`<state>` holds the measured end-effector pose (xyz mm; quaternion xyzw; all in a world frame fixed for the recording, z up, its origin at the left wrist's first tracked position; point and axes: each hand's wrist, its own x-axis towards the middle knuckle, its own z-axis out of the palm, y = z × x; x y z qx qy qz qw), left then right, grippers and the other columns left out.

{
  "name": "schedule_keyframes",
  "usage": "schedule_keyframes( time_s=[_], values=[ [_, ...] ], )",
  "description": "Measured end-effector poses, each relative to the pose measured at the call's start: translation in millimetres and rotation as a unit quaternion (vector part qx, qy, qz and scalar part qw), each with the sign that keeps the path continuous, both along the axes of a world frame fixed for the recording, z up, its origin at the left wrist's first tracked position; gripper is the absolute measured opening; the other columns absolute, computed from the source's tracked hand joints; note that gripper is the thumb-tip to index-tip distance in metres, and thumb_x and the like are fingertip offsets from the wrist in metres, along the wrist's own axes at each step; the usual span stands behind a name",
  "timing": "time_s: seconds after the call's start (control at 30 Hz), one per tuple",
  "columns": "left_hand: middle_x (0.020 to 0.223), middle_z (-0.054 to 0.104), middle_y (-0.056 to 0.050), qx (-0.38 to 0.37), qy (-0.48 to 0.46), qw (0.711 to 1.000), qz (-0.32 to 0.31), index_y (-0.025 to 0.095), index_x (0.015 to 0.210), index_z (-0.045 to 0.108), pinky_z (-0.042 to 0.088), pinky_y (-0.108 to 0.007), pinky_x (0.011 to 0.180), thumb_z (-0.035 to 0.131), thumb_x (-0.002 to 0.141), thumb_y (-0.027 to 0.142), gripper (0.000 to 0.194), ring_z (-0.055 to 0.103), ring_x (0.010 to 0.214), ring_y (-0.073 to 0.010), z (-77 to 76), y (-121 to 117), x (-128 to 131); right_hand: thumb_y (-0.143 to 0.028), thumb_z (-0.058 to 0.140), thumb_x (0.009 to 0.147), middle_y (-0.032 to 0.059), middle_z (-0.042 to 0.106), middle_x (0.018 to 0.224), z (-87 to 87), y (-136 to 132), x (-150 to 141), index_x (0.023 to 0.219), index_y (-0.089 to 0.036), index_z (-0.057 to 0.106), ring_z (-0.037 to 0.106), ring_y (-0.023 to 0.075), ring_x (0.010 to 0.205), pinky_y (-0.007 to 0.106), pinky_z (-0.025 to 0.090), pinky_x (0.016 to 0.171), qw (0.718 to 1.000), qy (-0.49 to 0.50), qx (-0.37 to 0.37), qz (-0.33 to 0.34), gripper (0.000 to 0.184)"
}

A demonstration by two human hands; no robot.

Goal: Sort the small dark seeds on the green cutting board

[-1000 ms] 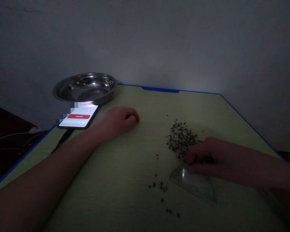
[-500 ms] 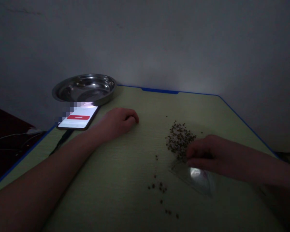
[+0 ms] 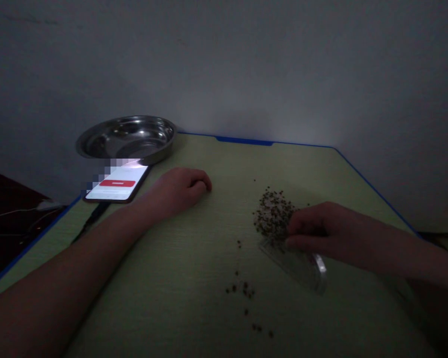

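My left hand (image 3: 182, 188) rests on the table with its fingers curled in, and nothing shows in it. On the right, my right hand (image 3: 313, 228) is closed in a pinch at the near right edge of a pile of small dark and pale grains (image 3: 272, 211). A clear plastic bag (image 3: 298, 268) lies under and in front of that hand, its upper edge reaching the pinched fingers, which appear to grip it. The exact contact is hidden in dim light. Several loose dark grains (image 3: 245, 288) are scattered nearer to me.
A shiny metal basin (image 3: 164, 149) stands at the table's far left corner. In front of it lies a phone (image 3: 114, 189) with its screen lit and a dark cable (image 3: 87, 223) beside it. The pale table (image 3: 164, 298) has a blue edge and meets a grey wall (image 3: 224, 64).
The plastic bag's near corner has risen slightly and its bright reflection has shifted right, with my right hand staying by the pile. My left hand has kept still. The view has moved slightly.
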<state>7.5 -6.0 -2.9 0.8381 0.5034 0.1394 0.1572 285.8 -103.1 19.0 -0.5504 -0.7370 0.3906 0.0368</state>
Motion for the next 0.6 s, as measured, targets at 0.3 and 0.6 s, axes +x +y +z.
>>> schedule_keyframes(
  time_s=[0.3,0.6],
  values=[
    [0.07,0.067,-0.001,0.0,0.002,1.0,-0.003,0.02,0.087,0.072,0.04,-0.025,0.063,0.04,0.077,0.028,0.034,0.057,0.068,-0.0156,-0.9,1.2,-1.1,-0.033,0.057,0.086,-0.0031,0.059,0.058,2.3,-4.6,-8.2,0.069,-0.02,0.06,0.052,0.0103,0.052,0.022,0.034,0.046,0.999,0.035,-0.017,0.0,0.022],
    [0.073,0.068,-0.002,-0.001,0.012,1.0,-0.004,0.019,0.088,0.072,0.042,-0.027,0.064,0.039,0.077,0.028,0.036,0.058,0.07,-0.0165,0.1,1.2,-0.9,-0.038,0.055,0.086,-0.0032,0.058,0.059,0.6,6.9,11.0,0.068,-0.02,0.06,0.052,0.0113,0.054,0.024,0.036,0.049,0.999,-0.002,0.042,-0.009,0.026]
  ],
)
